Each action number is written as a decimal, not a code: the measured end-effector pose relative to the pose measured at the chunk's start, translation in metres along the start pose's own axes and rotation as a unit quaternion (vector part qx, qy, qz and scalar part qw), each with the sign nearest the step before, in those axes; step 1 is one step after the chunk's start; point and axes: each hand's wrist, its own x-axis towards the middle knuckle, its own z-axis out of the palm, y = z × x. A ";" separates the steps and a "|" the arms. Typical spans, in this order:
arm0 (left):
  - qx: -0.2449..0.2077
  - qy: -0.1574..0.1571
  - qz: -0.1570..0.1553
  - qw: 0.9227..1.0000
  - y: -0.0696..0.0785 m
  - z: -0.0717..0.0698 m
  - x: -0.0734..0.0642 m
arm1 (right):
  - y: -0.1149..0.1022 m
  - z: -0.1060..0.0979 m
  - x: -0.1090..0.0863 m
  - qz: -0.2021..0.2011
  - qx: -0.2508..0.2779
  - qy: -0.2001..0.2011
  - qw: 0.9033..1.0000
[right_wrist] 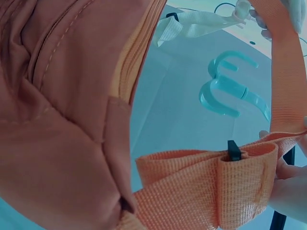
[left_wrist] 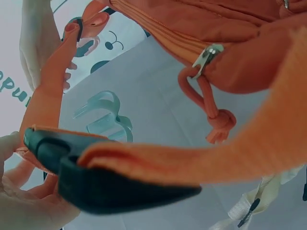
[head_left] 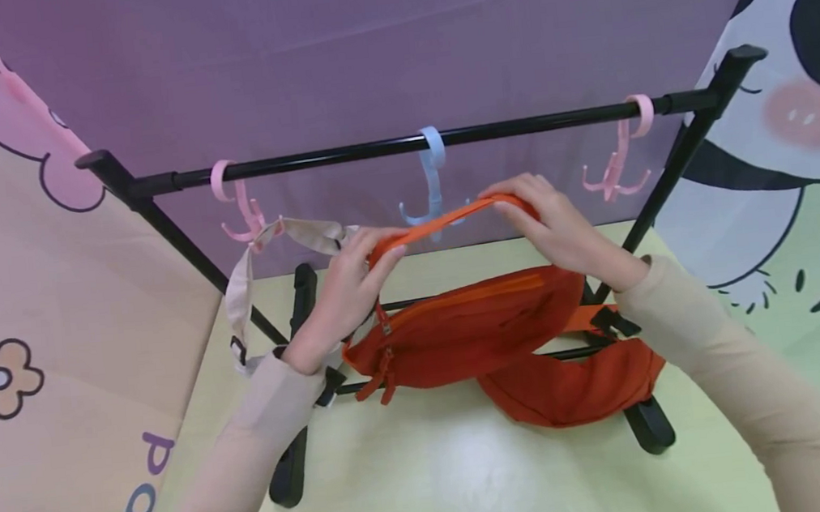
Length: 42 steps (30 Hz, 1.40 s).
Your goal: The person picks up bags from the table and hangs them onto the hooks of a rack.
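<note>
A red-orange waist bag (head_left: 468, 328) hangs below both hands, its orange strap (head_left: 443, 219) stretched between them. My left hand (head_left: 343, 290) pinches the strap's left part between thumb and fingers. On the strap's right part, my right hand (head_left: 549, 223) grips with thumb and fingers. Just behind the strap is a light blue hook (head_left: 433, 171) on the black bar, its lower prongs partly covered by the strap. Close by the left hand, the left wrist view shows a black buckle (left_wrist: 124, 184) on the webbing. A corded zipper pull (left_wrist: 206, 98) dangles from the bag.
The black rack's bar (head_left: 342, 154) also carries a pink hook (head_left: 248, 209) at left, with an off-white strap (head_left: 240, 291) on it, and another pink hook (head_left: 616, 161) at right. A second red-orange pouch-shaped piece (head_left: 576, 392) shows below right, near a rack foot (head_left: 650, 428).
</note>
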 end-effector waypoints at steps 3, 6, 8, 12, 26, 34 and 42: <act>0.001 -0.002 -0.009 1.000 0.001 0.001 0.003 | 0.001 -0.001 0.006 0.005 -0.010 0.000 1.000; -0.001 -0.008 -0.019 1.000 -0.001 0.002 0.005 | 0.001 -0.002 0.012 0.012 -0.018 -0.007 1.000; -0.002 -0.013 -0.025 1.000 -0.002 0.004 0.006 | 0.002 -0.002 0.015 0.019 -0.020 -0.015 1.000; -0.007 -0.017 -0.033 0.999 -0.005 0.006 0.006 | 0.004 -0.003 0.020 0.026 -0.023 -0.028 0.999; -0.007 -0.030 -0.067 0.997 -0.014 0.013 0.011 | 0.014 0.003 0.037 0.028 -0.037 -0.037 0.998; -0.010 -0.024 -0.073 0.997 -0.022 0.014 0.014 | 0.022 0.011 0.045 0.071 -0.029 -0.058 0.995; -0.017 -0.022 -0.092 0.995 -0.030 0.014 0.015 | 0.029 0.017 0.048 0.093 -0.022 -0.086 0.992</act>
